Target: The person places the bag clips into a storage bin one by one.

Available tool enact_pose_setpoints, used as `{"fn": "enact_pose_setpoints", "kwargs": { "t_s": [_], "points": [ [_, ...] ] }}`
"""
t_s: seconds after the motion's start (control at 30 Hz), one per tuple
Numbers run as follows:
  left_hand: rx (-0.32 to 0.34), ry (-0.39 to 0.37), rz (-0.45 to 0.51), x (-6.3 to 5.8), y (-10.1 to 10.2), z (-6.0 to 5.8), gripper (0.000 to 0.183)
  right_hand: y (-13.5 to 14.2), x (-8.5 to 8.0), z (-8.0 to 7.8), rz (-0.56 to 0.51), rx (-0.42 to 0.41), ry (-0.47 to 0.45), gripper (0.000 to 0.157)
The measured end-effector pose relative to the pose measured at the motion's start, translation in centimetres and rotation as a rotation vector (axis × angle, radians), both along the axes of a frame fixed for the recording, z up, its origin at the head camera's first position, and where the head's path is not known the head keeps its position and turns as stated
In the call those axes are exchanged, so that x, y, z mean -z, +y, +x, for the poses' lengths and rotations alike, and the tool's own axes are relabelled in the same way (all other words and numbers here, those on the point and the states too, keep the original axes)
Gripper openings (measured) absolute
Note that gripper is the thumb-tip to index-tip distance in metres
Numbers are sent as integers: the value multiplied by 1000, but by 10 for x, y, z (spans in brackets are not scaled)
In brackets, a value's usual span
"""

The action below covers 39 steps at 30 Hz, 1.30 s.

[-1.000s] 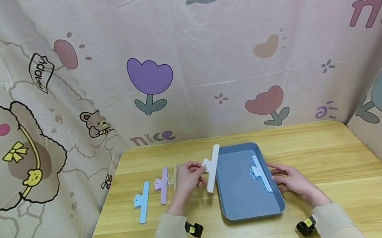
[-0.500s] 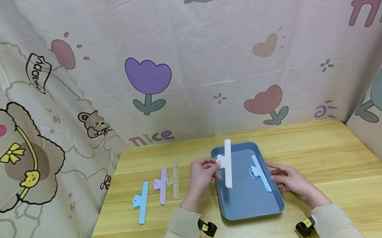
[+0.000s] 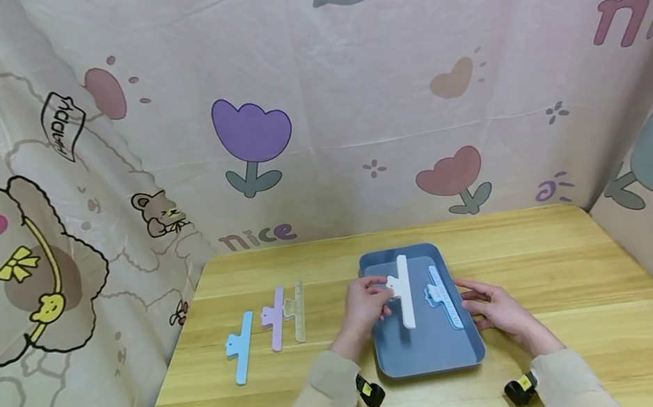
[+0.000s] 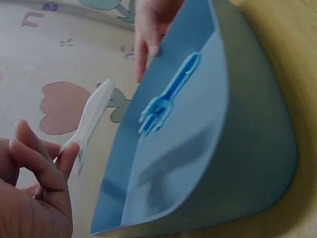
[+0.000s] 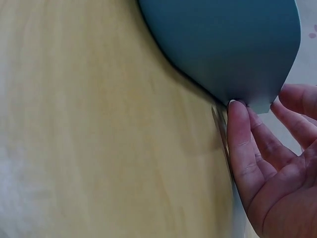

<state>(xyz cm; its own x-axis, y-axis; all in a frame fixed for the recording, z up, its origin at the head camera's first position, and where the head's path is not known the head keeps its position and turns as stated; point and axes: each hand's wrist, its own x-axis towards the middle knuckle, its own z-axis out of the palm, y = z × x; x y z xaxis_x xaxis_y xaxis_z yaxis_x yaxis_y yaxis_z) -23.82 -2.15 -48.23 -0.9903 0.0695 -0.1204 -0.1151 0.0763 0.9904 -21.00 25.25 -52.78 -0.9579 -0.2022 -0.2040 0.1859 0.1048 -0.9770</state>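
Head view: centred on a grey-blue tray (image 3: 428,356) on the wooden table (image 3: 571,314), lower middle of the frame, with changes mainly on the left-hand side of the work.
White clip (image 3: 406,293): shifted rightward since a second ago, from beside the tray's left rim to above its middle; now lower than half a second ago and wholly within the tray's outline. Seemingly apart from the tray floor, judging by the left wrist view.
Left hand (image 3: 365,309): carried across with the clip; thumb and finger clamped on the clip's handle, as in the lower left of the left wrist view.
Right hand (image 3: 499,311): little changed, at the tray's right edge; fingertips touching it, but whether pinching or merely bracing, cannot tell.
Blue ruler clip (image 3: 445,298): unmoved, lying inside the tray near its right wall, just right of the white clip.
Clips at left: light blue clip (image 3: 245,348), purple clip (image 3: 278,320) and clear clip (image 3: 300,313), resting on the table left of centre; the clear one now fully uncovered, after partial hiding behind the left hand.
Meaning for the work: by judgement, past the carry and at the lowering stage, with release not yet made.
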Motion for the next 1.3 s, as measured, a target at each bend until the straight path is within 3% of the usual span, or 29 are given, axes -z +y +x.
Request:
{"fn": "enact_pose_setpoints", "kwargs": {
  "t_s": [0.63, 1.07, 1.3],
  "points": [
    [-40, -46, -47, 23, 29, -2, 23, -1, 2, -1, 9, 20, -3, 56],
    [8, -72, -168, 15, 35, -8, 30, -2, 0, 0, 20, 23, -5, 57],
    [5, -86, -161, 11, 36, -16, 35, -2, 0, 0, 20, 16, -1, 57]
  ]
}}
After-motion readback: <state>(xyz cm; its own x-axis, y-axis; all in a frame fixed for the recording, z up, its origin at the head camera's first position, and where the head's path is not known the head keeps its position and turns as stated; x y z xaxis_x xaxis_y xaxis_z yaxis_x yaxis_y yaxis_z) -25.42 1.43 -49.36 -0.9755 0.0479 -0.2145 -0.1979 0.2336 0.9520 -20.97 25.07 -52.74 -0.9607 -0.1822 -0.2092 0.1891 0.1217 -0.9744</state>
